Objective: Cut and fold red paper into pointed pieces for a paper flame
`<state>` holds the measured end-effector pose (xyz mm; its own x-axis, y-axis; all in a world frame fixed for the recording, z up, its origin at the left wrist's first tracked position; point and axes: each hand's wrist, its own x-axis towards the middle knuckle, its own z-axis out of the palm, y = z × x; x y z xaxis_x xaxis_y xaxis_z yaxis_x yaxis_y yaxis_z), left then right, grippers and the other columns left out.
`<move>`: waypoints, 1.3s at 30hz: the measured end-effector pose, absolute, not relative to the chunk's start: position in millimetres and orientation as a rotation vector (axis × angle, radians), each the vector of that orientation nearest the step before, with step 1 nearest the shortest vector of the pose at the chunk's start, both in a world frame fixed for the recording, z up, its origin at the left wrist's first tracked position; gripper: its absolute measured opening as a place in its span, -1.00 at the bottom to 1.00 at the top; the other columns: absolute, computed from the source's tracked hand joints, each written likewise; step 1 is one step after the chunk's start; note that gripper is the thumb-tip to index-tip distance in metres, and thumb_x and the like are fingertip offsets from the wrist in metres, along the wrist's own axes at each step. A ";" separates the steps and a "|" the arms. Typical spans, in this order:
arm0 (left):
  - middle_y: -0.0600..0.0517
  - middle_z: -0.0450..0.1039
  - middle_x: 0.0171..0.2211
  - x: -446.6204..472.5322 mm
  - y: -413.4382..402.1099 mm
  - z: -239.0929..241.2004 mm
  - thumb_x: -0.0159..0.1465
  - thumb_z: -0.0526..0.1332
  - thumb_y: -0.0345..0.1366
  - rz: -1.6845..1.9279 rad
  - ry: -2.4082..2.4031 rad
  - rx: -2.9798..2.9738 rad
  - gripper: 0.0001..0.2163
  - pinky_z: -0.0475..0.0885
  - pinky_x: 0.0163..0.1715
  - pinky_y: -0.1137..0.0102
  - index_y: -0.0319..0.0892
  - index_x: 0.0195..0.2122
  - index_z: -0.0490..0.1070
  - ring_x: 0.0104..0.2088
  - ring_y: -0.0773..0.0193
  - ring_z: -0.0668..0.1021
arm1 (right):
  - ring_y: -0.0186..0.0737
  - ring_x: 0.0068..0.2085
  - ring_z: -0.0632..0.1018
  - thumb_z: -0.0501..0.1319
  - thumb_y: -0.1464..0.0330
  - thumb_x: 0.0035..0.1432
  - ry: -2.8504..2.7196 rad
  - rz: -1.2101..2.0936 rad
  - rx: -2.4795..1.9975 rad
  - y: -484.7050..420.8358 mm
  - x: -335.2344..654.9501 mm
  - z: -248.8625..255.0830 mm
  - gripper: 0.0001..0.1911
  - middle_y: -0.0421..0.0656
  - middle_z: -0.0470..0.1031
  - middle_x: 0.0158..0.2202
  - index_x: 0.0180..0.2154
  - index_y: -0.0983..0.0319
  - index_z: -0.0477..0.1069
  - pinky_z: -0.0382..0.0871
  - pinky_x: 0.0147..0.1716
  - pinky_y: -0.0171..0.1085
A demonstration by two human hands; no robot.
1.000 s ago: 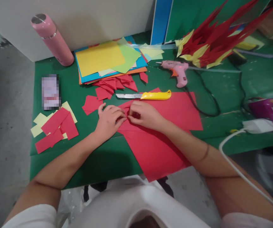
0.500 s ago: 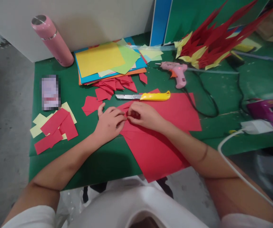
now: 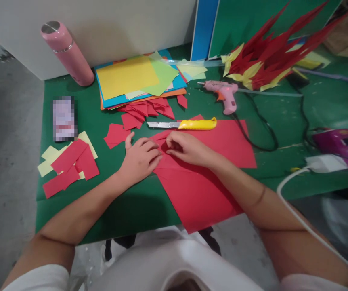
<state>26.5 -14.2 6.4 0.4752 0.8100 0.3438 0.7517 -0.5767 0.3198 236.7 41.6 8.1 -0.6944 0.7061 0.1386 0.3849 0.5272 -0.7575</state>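
Observation:
My left hand (image 3: 140,159) lies with fingers stretched and thumb apart on the left end of a folded red paper piece (image 3: 161,165). Close beside it, my right hand (image 3: 188,148) has curled fingers, the thumb and forefinger closed at the red paper; the exact pinch is partly hidden. Beneath both hands spread large red paper sheets (image 3: 206,198). Just beyond the fingers rests a yellow-handled utility knife (image 3: 196,123), its blade out and pointing left.
Red paper scraps (image 3: 134,113) lie before a stack of coloured paper (image 3: 125,76). At left are a pink bottle (image 3: 71,56), a blurred-out phone (image 3: 64,119) and paper strips (image 3: 71,155). At right: a pink glue gun (image 3: 227,95), a red-yellow paper flame (image 3: 261,60), a white plug (image 3: 327,163).
My right hand has shifted slightly to the right, away from the left fingertips. My left hand stays almost in place.

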 end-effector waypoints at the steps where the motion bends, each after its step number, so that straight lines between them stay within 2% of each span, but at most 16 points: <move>1: 0.06 0.62 -0.18 26.5 -14.4 6.4 0.35 0.21 -0.30 0.696 1.376 2.590 -0.86 -0.15 0.31 -0.12 -0.09 -0.31 0.56 -0.09 0.15 0.54 | -0.29 -0.40 0.32 0.16 0.47 0.17 -2.337 1.021 -0.890 41.7 237.8 8.2 -0.83 -0.23 0.32 -0.41 -0.37 0.16 0.16 0.17 -0.41 -0.30; 6: 0.06 0.62 -0.16 25.8 -13.8 3.3 0.40 0.16 -0.31 0.674 1.381 2.624 -0.84 -0.16 0.31 -0.11 -0.09 -0.21 0.55 -0.10 0.17 0.54 | -0.29 -0.37 0.40 0.17 0.37 0.23 -2.159 1.186 -0.814 46.0 243.5 3.6 -0.92 -0.21 0.37 -0.33 -0.26 0.16 0.25 0.29 -0.39 -0.29; 9: 0.07 0.61 -0.16 25.2 -12.9 0.2 0.40 0.16 -0.34 0.681 1.388 2.635 -0.85 -0.14 0.31 -0.09 -0.07 -0.20 0.54 -0.09 0.17 0.53 | -0.23 -0.30 0.47 0.13 0.36 0.29 -2.073 0.983 -0.859 51.4 246.4 0.7 -0.95 -0.16 0.45 -0.27 -0.19 0.16 0.30 0.34 -0.30 -0.23; 12: 0.06 0.61 -0.15 24.8 -12.7 -1.7 0.39 0.16 -0.37 0.688 1.383 2.647 -0.84 -0.13 0.31 -0.09 -0.07 -0.20 0.54 -0.08 0.16 0.52 | -0.12 -0.10 0.52 0.02 0.44 0.34 -2.287 0.680 -0.843 56.2 248.3 0.3 -0.79 -0.09 0.56 -0.14 -0.12 0.15 0.39 0.31 -0.11 -0.11; 15: 0.06 0.60 -0.13 24.4 -12.9 -3.5 0.37 0.16 -0.41 0.707 1.377 2.661 -0.82 -0.09 0.30 -0.08 -0.04 -0.19 0.55 -0.05 0.15 0.51 | -0.10 -0.07 0.53 -0.07 0.47 0.36 -2.473 0.539 -0.785 58.2 249.0 -0.1 -0.66 -0.09 0.59 -0.07 -0.07 0.14 0.44 0.30 -0.09 -0.08; 18: 0.07 0.59 -0.10 23.5 -12.3 -6.4 0.36 0.17 -0.44 0.771 1.386 2.687 -0.78 0.01 0.25 -0.04 0.00 -0.18 0.56 -0.03 0.16 0.50 | -0.09 -0.12 0.54 -0.07 0.43 0.38 -2.504 0.487 -0.804 58.0 249.6 -1.2 -0.66 -0.07 0.62 -0.13 -0.10 0.17 0.47 0.32 -0.12 -0.09; 23: 0.06 0.59 -0.19 21.2 -10.3 -9.1 0.36 0.15 -0.47 0.808 1.316 2.756 -0.76 0.22 0.09 0.14 -0.03 -0.16 0.57 -0.15 0.23 0.50 | -0.04 -0.13 0.55 -0.04 0.35 0.39 -2.460 0.524 -0.970 55.2 248.8 -1.6 -0.68 -0.05 0.62 -0.17 -0.10 0.17 0.49 0.36 -0.16 -0.09; 29: 0.07 0.60 -0.16 21.2 -10.9 -5.3 0.32 0.13 -0.52 0.728 1.323 2.772 -0.71 0.19 0.12 0.10 -0.03 -0.12 0.56 -0.13 0.20 0.50 | 0.01 -0.10 0.55 -0.04 0.33 0.38 -2.546 0.573 -1.055 50.2 244.0 0.2 -0.64 0.03 0.59 -0.07 0.03 0.23 0.45 0.37 -0.13 -0.07; 36: 0.05 0.60 -0.10 20.3 -9.2 -3.7 0.34 0.09 -0.50 0.673 1.278 2.722 -0.70 0.20 0.13 0.10 -0.04 -0.10 0.57 -0.10 0.20 0.50 | -0.01 -0.15 0.51 0.00 0.34 0.36 -2.485 0.652 -1.071 49.3 244.1 1.4 -0.70 0.02 0.56 -0.21 -0.17 0.24 0.50 0.36 -0.15 -0.10; 39: 0.04 0.60 -0.08 19.2 -7.5 -2.8 0.35 0.07 -0.51 0.647 1.250 2.684 -0.67 0.22 0.13 0.09 -0.03 -0.09 0.57 -0.09 0.20 0.50 | -0.02 -0.14 0.50 0.02 0.36 0.34 -2.464 0.664 -1.055 49.1 243.2 1.8 -0.71 0.02 0.52 -0.19 -0.12 0.24 0.50 0.36 -0.15 -0.10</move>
<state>19.2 -7.5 -2.8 0.5699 0.7520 0.3311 0.7046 -0.6546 0.2740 243.2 49.1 1.8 -0.6468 0.7470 0.1541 0.5683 0.6067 -0.5558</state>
